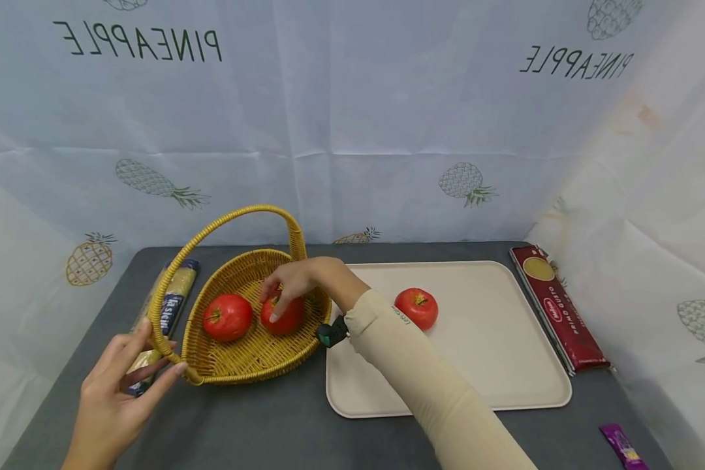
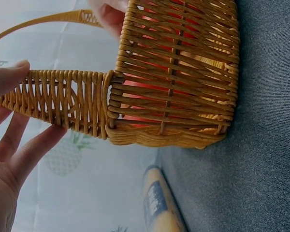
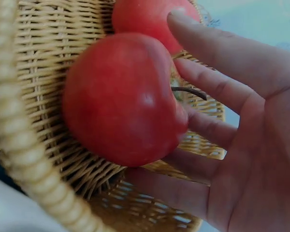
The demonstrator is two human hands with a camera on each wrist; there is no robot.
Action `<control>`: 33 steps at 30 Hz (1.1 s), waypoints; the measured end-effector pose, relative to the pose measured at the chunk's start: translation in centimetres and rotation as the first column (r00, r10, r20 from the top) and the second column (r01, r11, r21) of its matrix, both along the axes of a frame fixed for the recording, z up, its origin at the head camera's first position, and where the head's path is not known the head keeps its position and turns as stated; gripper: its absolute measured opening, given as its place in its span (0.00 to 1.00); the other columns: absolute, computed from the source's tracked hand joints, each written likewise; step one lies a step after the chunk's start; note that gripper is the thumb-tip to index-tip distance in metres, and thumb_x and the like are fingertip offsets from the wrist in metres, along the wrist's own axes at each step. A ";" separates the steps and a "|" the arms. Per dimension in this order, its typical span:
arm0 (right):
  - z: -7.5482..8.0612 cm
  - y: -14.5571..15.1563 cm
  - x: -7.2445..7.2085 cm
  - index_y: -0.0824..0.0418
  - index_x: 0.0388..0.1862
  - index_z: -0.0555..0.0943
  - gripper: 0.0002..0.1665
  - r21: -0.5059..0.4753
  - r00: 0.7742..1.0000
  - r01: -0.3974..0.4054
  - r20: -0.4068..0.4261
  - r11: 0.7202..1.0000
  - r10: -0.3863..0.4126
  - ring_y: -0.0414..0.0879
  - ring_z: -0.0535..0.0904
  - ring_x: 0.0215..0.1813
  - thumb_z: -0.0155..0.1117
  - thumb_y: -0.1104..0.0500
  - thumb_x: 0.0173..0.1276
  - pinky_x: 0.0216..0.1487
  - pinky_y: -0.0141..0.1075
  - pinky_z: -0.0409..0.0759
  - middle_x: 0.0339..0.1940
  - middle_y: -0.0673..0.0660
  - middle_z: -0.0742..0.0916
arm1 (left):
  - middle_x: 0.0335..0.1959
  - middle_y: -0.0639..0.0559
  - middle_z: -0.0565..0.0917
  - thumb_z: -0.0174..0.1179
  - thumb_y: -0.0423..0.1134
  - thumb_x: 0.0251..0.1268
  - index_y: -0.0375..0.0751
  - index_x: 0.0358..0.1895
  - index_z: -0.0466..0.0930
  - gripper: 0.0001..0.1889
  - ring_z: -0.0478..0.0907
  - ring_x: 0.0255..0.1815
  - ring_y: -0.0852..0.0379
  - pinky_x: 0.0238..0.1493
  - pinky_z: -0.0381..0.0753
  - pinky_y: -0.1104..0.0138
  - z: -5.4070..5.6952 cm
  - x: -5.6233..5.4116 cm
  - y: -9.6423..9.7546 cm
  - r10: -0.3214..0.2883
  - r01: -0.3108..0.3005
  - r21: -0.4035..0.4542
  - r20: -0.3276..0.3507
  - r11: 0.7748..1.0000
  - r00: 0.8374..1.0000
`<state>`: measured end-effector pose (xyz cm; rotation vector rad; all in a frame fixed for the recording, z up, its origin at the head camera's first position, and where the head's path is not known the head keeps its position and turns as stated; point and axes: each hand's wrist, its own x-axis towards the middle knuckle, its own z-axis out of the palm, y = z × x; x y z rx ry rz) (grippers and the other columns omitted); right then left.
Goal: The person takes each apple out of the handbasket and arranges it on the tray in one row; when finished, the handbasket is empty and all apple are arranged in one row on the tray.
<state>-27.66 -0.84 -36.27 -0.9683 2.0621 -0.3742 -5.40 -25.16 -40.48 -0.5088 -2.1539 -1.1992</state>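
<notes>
A yellow wicker basket (image 1: 255, 359) stands on the left of the table with two red apples in it. My left hand (image 1: 113, 398) holds the lower near end of its handle (image 2: 58, 99), thumb on one side and fingers on the other. Inside the basket, my right hand (image 1: 298, 279) reaches over the right-hand apple (image 1: 290, 318). Its fingers are spread loosely around that apple (image 3: 123, 101), and the thumb stands off it in the right wrist view. The left-hand apple (image 1: 228, 318) lies beside it.
A cream tray (image 1: 493, 339) with one red apple (image 1: 418, 308) lies right of the basket, under my right forearm. A pasta packet (image 1: 176, 297) lies behind my left hand. At the right edge are a dark red packet (image 1: 561, 310) and a small purple wrapper (image 1: 623, 445).
</notes>
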 end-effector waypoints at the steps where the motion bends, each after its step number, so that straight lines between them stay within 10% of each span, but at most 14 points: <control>1: -0.1 0.1 0.0 0.48 0.73 0.74 0.38 0.007 1.000 0.001 0.006 1.000 -0.001 0.45 0.69 0.72 0.72 0.41 0.66 0.68 0.36 0.82 0.71 0.51 0.75 | 0.51 0.63 0.76 0.64 0.55 0.62 0.28 0.75 0.62 0.46 0.78 0.56 0.74 0.51 0.84 0.86 0.0 0.0 0.0 0.003 -0.003 0.002 0.000 1.000 1.000; 33: -0.3 0.0 0.6 0.41 0.68 0.78 0.38 0.095 0.987 0.079 0.134 0.992 -0.091 0.44 0.73 0.62 0.81 0.54 0.59 0.53 0.41 0.93 0.68 0.48 0.74 | 0.51 0.64 0.76 0.64 0.56 0.62 0.28 0.75 0.62 0.45 0.78 0.56 0.74 0.51 0.84 0.87 0.2 0.0 0.1 0.005 -0.005 0.003 0.006 1.000 1.000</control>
